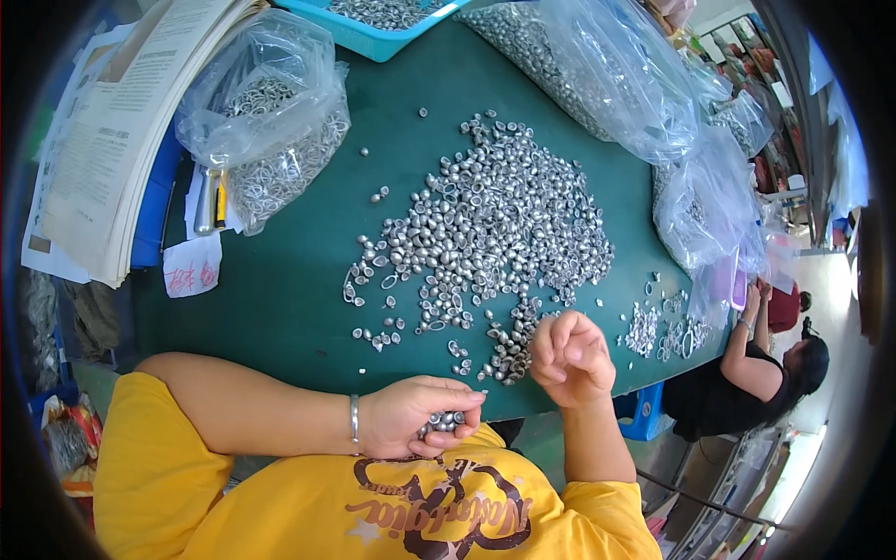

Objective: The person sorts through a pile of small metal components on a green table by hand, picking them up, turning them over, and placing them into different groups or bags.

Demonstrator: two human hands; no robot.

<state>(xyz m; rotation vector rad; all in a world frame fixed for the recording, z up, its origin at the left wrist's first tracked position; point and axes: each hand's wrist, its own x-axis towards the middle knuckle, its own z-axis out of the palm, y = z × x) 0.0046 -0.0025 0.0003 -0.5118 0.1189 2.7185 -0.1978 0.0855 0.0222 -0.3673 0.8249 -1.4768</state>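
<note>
A broad pile of small silver oval metal cups (504,205) is spread over the green tabletop (271,308), some hollow side up and some domed side up. My left hand (397,417), with a bangle (354,420) at its wrist, is cupped at the table's near edge around a handful of the same cups (441,426). At the pile's near right border, my right hand (574,359) is raised with its fingers curled in toward the thumb. Whatever it may pinch cannot be made out.
Clear plastic bags (607,75) of metal pieces line the far right. Another bag (280,121) stands left, beside stacked papers (140,121). A blue tray (373,35) sits at the back. Rings and small parts (658,331) lie right. Another person (747,373) sits beyond.
</note>
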